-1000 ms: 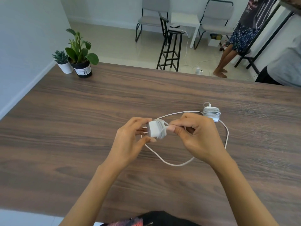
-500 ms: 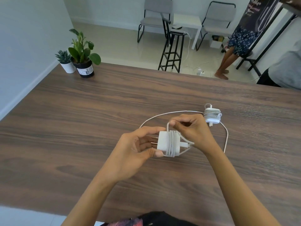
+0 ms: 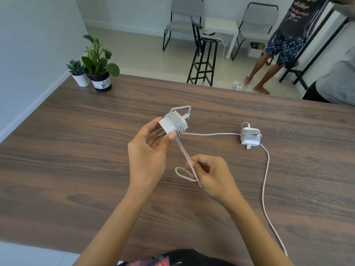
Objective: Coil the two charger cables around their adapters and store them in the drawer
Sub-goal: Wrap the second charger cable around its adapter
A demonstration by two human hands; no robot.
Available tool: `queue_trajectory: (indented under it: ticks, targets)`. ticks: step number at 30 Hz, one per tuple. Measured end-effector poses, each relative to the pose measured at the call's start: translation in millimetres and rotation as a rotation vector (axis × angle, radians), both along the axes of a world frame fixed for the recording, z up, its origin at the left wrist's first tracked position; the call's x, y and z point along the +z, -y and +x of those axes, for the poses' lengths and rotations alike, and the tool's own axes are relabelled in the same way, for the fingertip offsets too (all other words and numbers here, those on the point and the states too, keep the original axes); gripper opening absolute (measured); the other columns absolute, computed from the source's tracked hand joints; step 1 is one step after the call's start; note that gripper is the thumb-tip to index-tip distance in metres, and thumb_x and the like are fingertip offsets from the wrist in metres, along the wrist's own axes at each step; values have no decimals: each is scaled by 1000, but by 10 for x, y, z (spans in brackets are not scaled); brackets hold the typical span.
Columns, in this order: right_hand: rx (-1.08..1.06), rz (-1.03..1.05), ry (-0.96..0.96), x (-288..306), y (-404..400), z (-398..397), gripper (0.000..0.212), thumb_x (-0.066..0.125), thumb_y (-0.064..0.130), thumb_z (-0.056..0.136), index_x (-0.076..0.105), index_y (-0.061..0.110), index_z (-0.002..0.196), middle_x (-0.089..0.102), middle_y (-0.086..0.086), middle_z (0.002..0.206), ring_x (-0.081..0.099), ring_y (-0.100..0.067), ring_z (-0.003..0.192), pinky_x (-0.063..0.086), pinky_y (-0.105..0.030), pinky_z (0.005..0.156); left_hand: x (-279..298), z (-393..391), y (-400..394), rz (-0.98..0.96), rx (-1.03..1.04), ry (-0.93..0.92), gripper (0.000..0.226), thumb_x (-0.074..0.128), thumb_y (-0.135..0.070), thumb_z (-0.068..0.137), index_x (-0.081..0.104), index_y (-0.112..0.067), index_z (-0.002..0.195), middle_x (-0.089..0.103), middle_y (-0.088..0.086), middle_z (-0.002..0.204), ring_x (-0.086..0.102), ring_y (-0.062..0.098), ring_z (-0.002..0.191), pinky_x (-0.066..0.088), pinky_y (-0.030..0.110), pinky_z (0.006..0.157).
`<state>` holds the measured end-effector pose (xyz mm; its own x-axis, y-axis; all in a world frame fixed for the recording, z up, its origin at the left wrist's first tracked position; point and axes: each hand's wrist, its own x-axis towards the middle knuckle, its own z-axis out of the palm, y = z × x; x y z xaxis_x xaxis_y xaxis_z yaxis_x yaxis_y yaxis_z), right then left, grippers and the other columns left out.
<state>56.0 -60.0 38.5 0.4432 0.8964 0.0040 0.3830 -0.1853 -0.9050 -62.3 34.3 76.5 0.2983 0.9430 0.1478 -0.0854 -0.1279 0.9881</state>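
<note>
My left hand (image 3: 148,156) holds a white adapter (image 3: 172,124) above the wooden table (image 3: 76,150), prongs toward my palm, with several turns of white cable around it. My right hand (image 3: 211,175) is lower and nearer me, pinching the loose white cable (image 3: 183,152) that runs down from the adapter and forms a small loop beside my fingers. The cable's slack goes right across the table and trails off the near edge. A second white adapter (image 3: 249,137) lies on the table to the right, its cable fully wound around it. No drawer is in view.
Two potted plants (image 3: 96,64) stand at the table's far left corner. Beyond the far edge are a black stool (image 3: 203,60), two chairs and a standing person (image 3: 278,45). Another person's sleeve (image 3: 336,83) shows at the right edge.
My left hand has lifted the adapter up and away from me. My right hand has drawn back toward me, pulling a length of cable taut from the adapter. The slack loop on the table has shifted.
</note>
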Motion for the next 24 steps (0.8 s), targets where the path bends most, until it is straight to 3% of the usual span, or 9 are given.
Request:
queue_trajectory:
  ticks: [3, 5, 10, 14, 19, 21, 24]
  targets:
    - [9, 22, 394, 69, 43, 8, 21, 57, 26, 89, 64, 17, 71, 48, 9, 51, 45, -12, 54, 37, -26, 54, 17, 22, -35, 17, 26, -34, 44, 74, -11, 78, 60, -9, 120, 65, -19, 98, 64, -10, 90, 47, 6, 76]
    - [-33, 46, 489, 118, 61, 33, 22, 53, 30, 87, 63, 17, 72, 49, 7, 53, 46, -16, 58, 37, -28, 53, 48, 13, -40, 47, 19, -30, 46, 73, -11, 78, 59, -9, 121, 65, -18, 101, 64, -9, 93, 47, 7, 77]
    - [-149, 116, 464, 99, 108, 108, 19, 57, 27, 85, 69, 16, 77, 59, 7, 58, 52, -15, 65, 38, -22, 55, 88, 10, -66, 74, 26, -11, 46, 73, -12, 78, 58, -9, 122, 64, -18, 102, 63, -10, 93, 48, 7, 79]
    - [-37, 121, 582, 100, 147, -9, 10, 60, 20, 83, 70, 21, 83, 64, 8, 68, 56, -12, 60, 46, -31, 55, -34, 43, -84, 98, 62, -70, 49, 76, -14, 76, 58, -14, 122, 65, -4, 112, 65, 2, 99, 51, 16, 85]
    - [34, 96, 694, 240, 230, -40, 15, 57, 15, 83, 69, 23, 88, 59, 6, 68, 59, -20, 63, 48, -31, 50, -263, 80, -97, 381, 50, -276, 49, 76, -10, 76, 59, -10, 122, 58, -2, 114, 62, 10, 100, 51, 17, 87]
    - [6, 36, 727, 307, 256, -24, 14, 54, 22, 86, 67, 26, 83, 60, 8, 68, 58, -19, 63, 47, -30, 53, -316, 78, -100, 429, 56, -311, 47, 76, -11, 77, 59, -9, 122, 58, -1, 114, 62, 9, 97, 50, 15, 87]
    - [0, 1, 777, 379, 297, -11, 14, 53, 26, 86, 63, 28, 77, 62, 14, 68, 52, -5, 65, 35, -26, 63, -347, 84, -116, 490, 57, -344, 47, 75, -9, 77, 59, -7, 121, 58, 0, 113, 63, 12, 95, 48, 11, 87]
